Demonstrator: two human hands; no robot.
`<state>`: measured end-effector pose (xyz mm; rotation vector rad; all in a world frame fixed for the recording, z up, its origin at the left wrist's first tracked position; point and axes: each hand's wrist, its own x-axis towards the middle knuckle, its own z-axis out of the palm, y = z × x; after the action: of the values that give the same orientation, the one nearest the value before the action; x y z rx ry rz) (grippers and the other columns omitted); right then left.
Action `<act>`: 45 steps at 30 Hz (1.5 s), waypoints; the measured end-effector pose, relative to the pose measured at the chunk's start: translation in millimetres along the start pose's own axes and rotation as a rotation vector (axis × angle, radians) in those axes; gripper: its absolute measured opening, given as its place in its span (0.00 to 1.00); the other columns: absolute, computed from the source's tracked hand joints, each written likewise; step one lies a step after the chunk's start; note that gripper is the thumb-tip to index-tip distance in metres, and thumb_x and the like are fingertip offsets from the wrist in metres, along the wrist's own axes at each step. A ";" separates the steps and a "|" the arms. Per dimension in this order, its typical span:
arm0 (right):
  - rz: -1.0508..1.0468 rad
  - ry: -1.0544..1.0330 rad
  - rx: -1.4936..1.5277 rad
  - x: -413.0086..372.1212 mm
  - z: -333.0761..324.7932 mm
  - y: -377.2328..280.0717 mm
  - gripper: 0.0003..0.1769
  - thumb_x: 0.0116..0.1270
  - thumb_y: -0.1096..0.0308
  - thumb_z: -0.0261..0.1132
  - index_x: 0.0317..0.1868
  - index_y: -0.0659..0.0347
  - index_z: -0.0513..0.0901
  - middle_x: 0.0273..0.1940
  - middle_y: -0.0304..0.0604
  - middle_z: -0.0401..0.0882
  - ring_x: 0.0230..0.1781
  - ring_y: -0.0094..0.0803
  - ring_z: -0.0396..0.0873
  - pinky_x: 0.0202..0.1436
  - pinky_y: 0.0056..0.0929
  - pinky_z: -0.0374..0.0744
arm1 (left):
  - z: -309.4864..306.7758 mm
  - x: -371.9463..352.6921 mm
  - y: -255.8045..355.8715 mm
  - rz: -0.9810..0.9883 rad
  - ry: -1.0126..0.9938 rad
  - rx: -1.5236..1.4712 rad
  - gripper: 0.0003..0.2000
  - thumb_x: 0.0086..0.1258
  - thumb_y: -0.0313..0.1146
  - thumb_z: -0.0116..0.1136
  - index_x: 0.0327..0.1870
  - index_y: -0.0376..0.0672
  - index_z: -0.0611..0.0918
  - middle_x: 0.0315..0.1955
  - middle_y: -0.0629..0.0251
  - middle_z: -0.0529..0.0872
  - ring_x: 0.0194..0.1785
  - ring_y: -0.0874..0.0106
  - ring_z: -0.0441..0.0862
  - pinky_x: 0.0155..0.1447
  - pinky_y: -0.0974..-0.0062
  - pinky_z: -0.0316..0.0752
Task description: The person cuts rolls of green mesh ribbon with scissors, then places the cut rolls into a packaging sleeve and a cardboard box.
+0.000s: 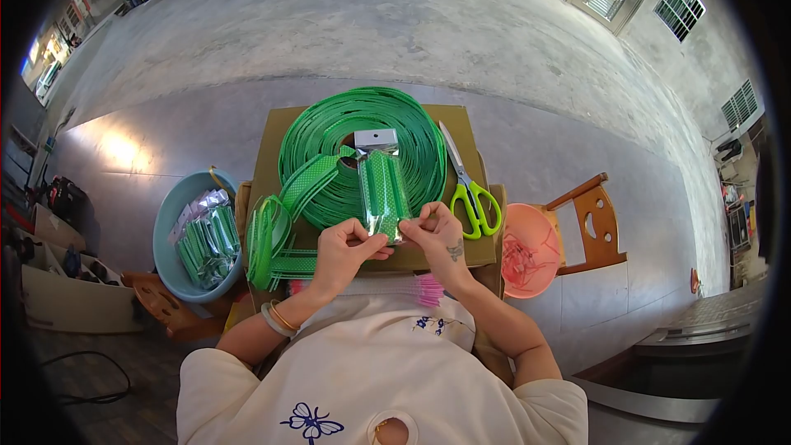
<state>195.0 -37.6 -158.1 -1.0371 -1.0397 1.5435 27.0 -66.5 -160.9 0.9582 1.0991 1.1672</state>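
Both hands pinch the bottom end of a clear plastic packet [382,189] with green dotted ribbon inside and a white-silver header at its top. My left hand [350,251] grips the lower left corner, thumb and fingers pressed together. At the lower right corner, my right hand [435,235] pinches the same packet. Under the packet lies a big coil of green dotted ribbon [309,128], its loose end looping down to the left. Scissors [470,198] with lime-green handles rest right of the coil, apart from my right hand.
A brown cardboard box [276,136] bears the coil. To the left, a blue basin [169,213] holds several filled packets. A pink bucket [540,218] with scraps stands on a wooden chair [606,227] at right. Pink-ended clear strips [427,290] lie across my lap.
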 end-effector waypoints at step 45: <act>-0.484 0.297 -1.134 37.6 -91.7 -13.8 0.10 0.58 0.70 0.62 0.39 0.63 0.76 0.37 0.48 0.76 0.42 0.43 0.73 0.45 0.36 0.73 | 2.9 -8.3 -5.2 0.483 -0.323 1.476 0.10 0.60 0.36 0.58 0.28 0.37 0.78 0.20 0.57 0.80 0.26 0.58 0.79 0.29 0.65 0.73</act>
<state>279.6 13.3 -174.7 -1.5186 -1.8213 0.2971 30.5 -75.5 -164.1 2.5349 1.4430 0.3188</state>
